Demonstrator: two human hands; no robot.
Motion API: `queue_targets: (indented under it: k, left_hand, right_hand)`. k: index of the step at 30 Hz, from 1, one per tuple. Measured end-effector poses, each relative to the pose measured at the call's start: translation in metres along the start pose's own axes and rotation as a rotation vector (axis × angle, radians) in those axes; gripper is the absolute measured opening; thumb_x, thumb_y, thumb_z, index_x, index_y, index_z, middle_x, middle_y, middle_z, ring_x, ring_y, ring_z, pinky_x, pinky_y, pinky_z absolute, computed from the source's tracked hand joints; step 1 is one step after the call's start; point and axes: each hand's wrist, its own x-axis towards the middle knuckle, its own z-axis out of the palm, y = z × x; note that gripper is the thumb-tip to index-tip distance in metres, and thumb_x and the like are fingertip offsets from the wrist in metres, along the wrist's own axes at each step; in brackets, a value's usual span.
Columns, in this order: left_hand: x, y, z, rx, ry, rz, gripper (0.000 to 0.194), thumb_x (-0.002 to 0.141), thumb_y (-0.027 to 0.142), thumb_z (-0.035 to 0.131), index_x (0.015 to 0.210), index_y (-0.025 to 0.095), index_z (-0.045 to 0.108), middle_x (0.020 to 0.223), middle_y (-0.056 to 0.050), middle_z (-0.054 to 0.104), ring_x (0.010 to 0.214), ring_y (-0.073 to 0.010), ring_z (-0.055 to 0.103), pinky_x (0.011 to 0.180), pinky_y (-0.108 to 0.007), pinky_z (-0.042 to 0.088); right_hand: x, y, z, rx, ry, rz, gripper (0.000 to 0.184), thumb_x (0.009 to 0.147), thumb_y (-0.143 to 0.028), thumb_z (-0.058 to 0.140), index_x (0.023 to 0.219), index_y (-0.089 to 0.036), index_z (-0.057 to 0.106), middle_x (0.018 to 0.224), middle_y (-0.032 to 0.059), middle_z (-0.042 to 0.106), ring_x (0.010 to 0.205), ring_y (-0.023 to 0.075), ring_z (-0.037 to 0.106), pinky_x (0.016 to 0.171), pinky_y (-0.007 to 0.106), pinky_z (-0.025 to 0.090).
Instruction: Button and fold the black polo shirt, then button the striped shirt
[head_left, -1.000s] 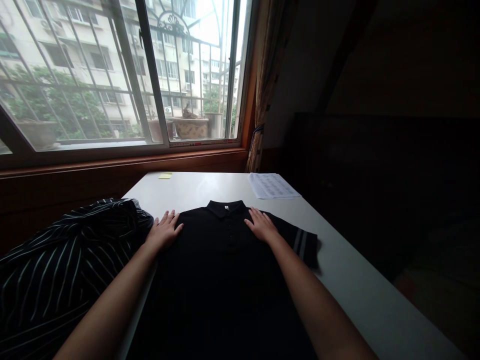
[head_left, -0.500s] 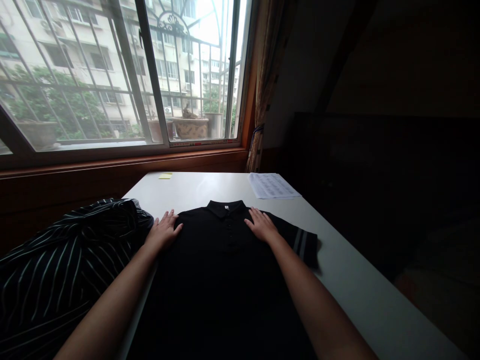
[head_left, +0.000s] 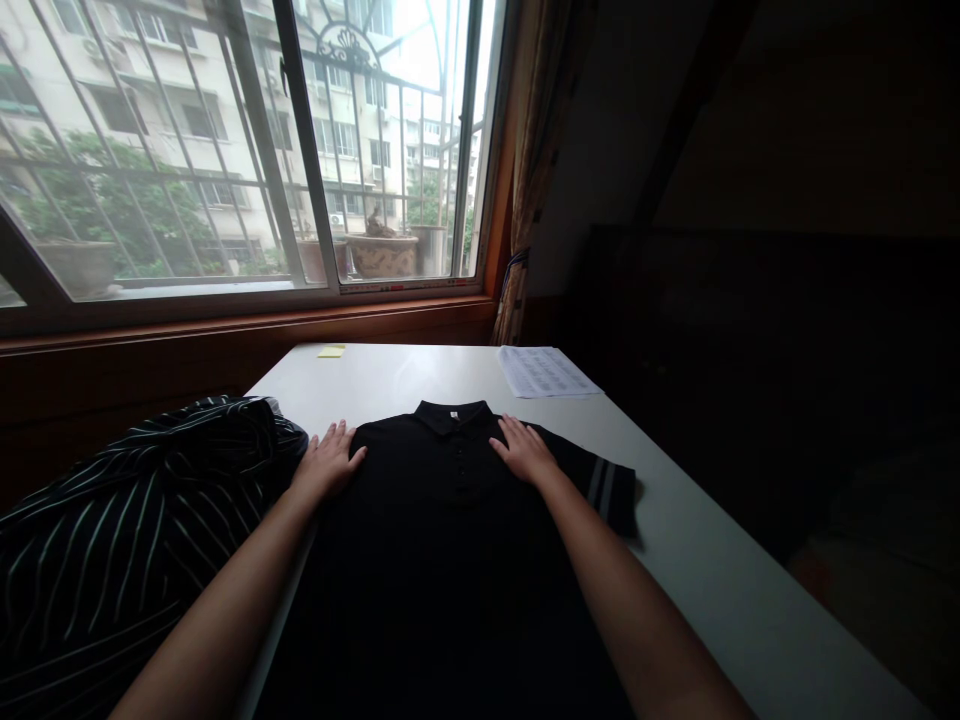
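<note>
A black polo shirt (head_left: 442,560) lies spread front side up, its collar toward the window and a small pale label inside the neck. My left hand (head_left: 328,461) rests at the shirt's left shoulder edge, fingers apart, beside the striped cloth. On the right shoulder my right hand (head_left: 522,449) lies flat with its fingers stretched out. The right sleeve, with two grey stripes near its cuff, reaches out past my right forearm. No left sleeve can be made out near my left hand and arm.
A heap of dark cloth with white stripes (head_left: 142,510) fills the left side. On the white table (head_left: 697,570) lie printed sheets (head_left: 550,372) at the far right and a yellow sticky note (head_left: 331,352) at the far left. A barred window (head_left: 375,150) stands behind.
</note>
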Motion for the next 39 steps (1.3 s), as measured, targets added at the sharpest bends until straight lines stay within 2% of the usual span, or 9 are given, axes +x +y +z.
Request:
queue_targets:
  k: [4, 8, 11, 13, 16, 19, 21, 27, 39]
  left_hand:
    - [0.0, -0.001, 0.0, -0.006, 0.003, -0.008, 0.07, 0.099, 0.056, 0.028, 0.155, 0.013, 0.026, 0.163, -0.013, 0.016, 0.151, -0.0275, 0.014, 0.12, -0.049, 0.016]
    - [0.0, 0.0, -0.005, -0.02, 0.017, -0.014, 0.065, 0.1, 0.053, 0.025, 0.156, 0.02, 0.024, 0.163, -0.009, 0.015, 0.15, -0.0305, 0.016, 0.117, -0.054, 0.02]
    - [-0.001, 0.012, -0.01, -0.021, 0.049, -0.018, 0.06, 0.1, 0.051, 0.024, 0.154, 0.025, 0.029, 0.164, -0.008, 0.013, 0.149, -0.0376, 0.016, 0.112, -0.065, 0.022]
    - [-0.002, 0.029, -0.012, -0.014, 0.097, 0.018, 0.058, 0.1, 0.048, 0.027, 0.154, 0.026, 0.03, 0.165, -0.006, 0.011, 0.15, -0.0377, 0.01, 0.112, -0.067, 0.016]
    - [-0.007, 0.06, -0.012, -0.008, 0.149, 0.144, 0.053, 0.099, 0.043, 0.035, 0.149, 0.026, 0.041, 0.164, -0.001, 0.017, 0.151, -0.0302, 0.009, 0.12, -0.055, 0.008]
    - [-0.009, 0.084, -0.008, -0.021, 0.164, 0.224, 0.051, 0.098, 0.044, 0.036, 0.141, 0.022, 0.052, 0.156, -0.005, 0.038, 0.147, -0.0266, 0.024, 0.121, -0.04, 0.015]
    - [-0.009, 0.089, -0.004, -0.03, 0.181, 0.205, 0.054, 0.099, 0.043, 0.033, 0.142, 0.017, 0.051, 0.149, -0.011, 0.046, 0.143, -0.0284, 0.032, 0.119, -0.039, 0.021]
    - [-0.003, 0.081, 0.001, -0.035, 0.195, 0.124, 0.058, 0.098, 0.044, 0.034, 0.144, 0.012, 0.046, 0.151, -0.013, 0.044, 0.14, -0.0295, 0.035, 0.116, -0.04, 0.024]
    - [0.012, 0.07, 0.008, -0.041, 0.166, 0.14, 0.063, 0.098, 0.049, 0.03, 0.147, 0.011, 0.042, 0.155, -0.013, 0.038, 0.142, -0.0291, 0.032, 0.119, -0.041, 0.017]
  right_hand:
    - [0.001, 0.0, 0.001, 0.003, 0.0, 0.002, 0.07, 0.099, -0.059, 0.022, 0.156, -0.017, 0.023, 0.164, 0.0041, 0.016, 0.151, 0.0175, 0.011, 0.122, 0.037, 0.007]
    - [0.001, 0.0, 0.0, 0.004, -0.004, 0.003, 0.07, 0.099, -0.059, 0.022, 0.156, -0.017, 0.023, 0.164, 0.0044, 0.016, 0.151, 0.0179, 0.011, 0.121, 0.037, 0.007]
    - [0.0, -0.001, -0.001, 0.006, -0.007, 0.001, 0.071, 0.099, -0.059, 0.022, 0.156, -0.017, 0.023, 0.164, 0.0047, 0.016, 0.151, 0.0183, 0.01, 0.121, 0.038, 0.008]
    - [0.0, -0.001, -0.001, 0.007, -0.004, 0.001, 0.071, 0.099, -0.059, 0.021, 0.156, -0.017, 0.023, 0.164, 0.0045, 0.016, 0.151, 0.0183, 0.01, 0.121, 0.038, 0.008]
    - [-0.001, -0.002, -0.002, 0.007, 0.013, 0.003, 0.07, 0.099, -0.058, 0.023, 0.155, -0.017, 0.026, 0.164, 0.0041, 0.018, 0.15, 0.0185, 0.013, 0.121, 0.037, 0.009]
    - [-0.004, -0.003, -0.004, 0.004, 0.049, 0.009, 0.066, 0.099, -0.056, 0.026, 0.153, -0.018, 0.032, 0.163, 0.0038, 0.024, 0.149, 0.02, 0.017, 0.121, 0.036, 0.011]
    - [-0.006, -0.004, -0.005, 0.002, 0.08, 0.018, 0.063, 0.099, -0.054, 0.027, 0.152, -0.02, 0.035, 0.161, 0.0041, 0.028, 0.147, 0.0223, 0.02, 0.12, 0.036, 0.015]
    - [-0.011, -0.007, -0.008, -0.001, 0.125, 0.05, 0.058, 0.098, -0.052, 0.031, 0.148, -0.024, 0.041, 0.153, 0.0056, 0.038, 0.14, 0.0276, 0.027, 0.115, 0.038, 0.026]
    - [-0.003, -0.008, -0.007, -0.033, 0.219, 0.092, 0.051, 0.098, -0.044, 0.035, 0.141, -0.021, 0.051, 0.145, 0.0102, 0.045, 0.133, 0.0281, 0.036, 0.114, 0.037, 0.027]
